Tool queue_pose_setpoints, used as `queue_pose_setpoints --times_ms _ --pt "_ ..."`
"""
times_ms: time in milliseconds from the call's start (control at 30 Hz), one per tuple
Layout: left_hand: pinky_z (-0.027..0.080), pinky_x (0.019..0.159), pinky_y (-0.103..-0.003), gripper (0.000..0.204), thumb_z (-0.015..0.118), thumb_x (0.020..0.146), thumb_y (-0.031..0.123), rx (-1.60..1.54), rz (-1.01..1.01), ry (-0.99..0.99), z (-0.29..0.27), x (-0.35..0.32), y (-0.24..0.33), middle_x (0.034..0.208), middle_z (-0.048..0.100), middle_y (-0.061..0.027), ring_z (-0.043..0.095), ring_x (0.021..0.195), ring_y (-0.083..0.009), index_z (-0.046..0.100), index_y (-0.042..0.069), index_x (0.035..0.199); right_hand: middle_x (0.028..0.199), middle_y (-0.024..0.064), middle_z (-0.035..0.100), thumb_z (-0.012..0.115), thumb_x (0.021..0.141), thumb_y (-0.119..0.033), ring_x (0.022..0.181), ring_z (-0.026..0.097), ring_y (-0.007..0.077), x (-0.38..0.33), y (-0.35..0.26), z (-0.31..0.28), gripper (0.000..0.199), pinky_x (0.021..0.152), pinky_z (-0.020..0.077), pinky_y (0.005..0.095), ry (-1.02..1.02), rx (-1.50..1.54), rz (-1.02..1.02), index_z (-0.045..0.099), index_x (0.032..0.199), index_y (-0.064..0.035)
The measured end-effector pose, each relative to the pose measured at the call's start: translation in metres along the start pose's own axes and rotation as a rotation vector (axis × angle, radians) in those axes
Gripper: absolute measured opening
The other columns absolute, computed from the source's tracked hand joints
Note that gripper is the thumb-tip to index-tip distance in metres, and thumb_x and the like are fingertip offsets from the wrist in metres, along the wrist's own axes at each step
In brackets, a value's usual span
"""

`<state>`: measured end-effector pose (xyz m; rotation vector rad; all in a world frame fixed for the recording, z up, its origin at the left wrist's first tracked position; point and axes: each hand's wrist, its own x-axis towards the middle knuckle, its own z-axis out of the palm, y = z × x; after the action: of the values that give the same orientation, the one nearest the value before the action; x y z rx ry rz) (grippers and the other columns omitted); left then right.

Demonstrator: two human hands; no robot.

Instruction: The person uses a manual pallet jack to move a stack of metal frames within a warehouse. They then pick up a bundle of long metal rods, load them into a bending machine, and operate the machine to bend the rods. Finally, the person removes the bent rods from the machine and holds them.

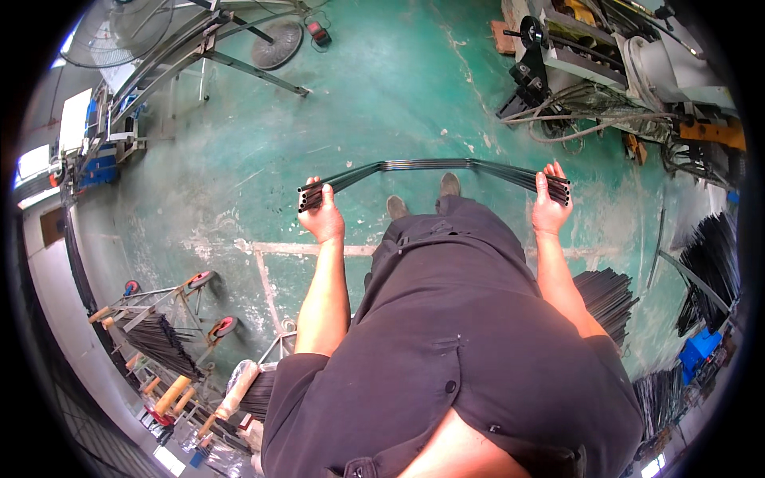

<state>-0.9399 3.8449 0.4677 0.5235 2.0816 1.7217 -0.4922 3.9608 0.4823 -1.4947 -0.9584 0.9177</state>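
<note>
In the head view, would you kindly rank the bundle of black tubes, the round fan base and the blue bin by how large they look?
1. Bundle of black tubes, held by the left hand and right hand; it spans furthest.
2. Round fan base.
3. Blue bin.
The last two look close in size, and the fisheye rim distorts both, so their order is unsure.

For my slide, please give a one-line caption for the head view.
Left hand and right hand hold a bundle of dark metal tubes by its ends above a green floor.
</note>
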Motion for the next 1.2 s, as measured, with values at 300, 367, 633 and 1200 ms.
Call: queue_pose_setpoints --times_ms 300,367,633,1200 --pt "0.053 0.111 -0.039 0.051 0.077 0.095 -0.002 0.008 -0.006 -0.03 0.006 -0.019 -0.02 0.141 0.067 -0.02 0.067 0.127 -0.0252 0.059 -0.009 0.143 0.132 0.0149 0.072 0.081 0.097 -0.008 0.122 0.068 0.0194 0.004 0.009 -0.022 0.046 0.108 0.0527 0.0338 0.073 -0.103 -0.055 0.065 0.139 0.0032" --pt "0.053 0.111 -0.039 0.05 0.078 0.096 0.0 0.07 -0.005 -0.022 0.007 -0.022 -0.015 0.139 0.068 -0.0193 0.067 0.126 -0.0248 0.06 -0.009 0.141 0.129 0.0133 0.072 0.081 0.097 -0.008 0.118 0.068 0.0185 0.003 0.009 -0.026 0.044 0.107 0.0528 0.0333 0.086 -0.131 -0.069 0.067 0.137 0.002" --pt "0.056 0.096 -0.034 0.034 0.08 0.095 0.004 0.046 0.079 0.048 0.013 -0.024 -0.017 0.119 0.074 -0.0091 0.07 0.104 -0.0179 0.069 -0.001 0.127 0.106 0.0067 0.079 0.081 0.099 -0.021 0.096 0.072 0.0135 0.002 0.006 -0.029 0.024 0.089 0.057 0.0307 0.205 -0.412 -0.166 0.079 0.112 -0.0013" --pt "0.058 0.096 -0.033 0.028 0.076 0.097 0.0 0.021 0.062 0.02 0.013 -0.013 -0.011 0.116 0.077 -0.0115 0.073 0.105 -0.0187 0.073 -0.003 0.124 0.1 0.0073 0.079 0.081 0.098 -0.014 0.087 0.073 0.0136 -0.002 -0.013 -0.011 0.019 0.082 0.0593 0.0295 0.272 -0.357 -0.194 0.078 0.109 0.0018"
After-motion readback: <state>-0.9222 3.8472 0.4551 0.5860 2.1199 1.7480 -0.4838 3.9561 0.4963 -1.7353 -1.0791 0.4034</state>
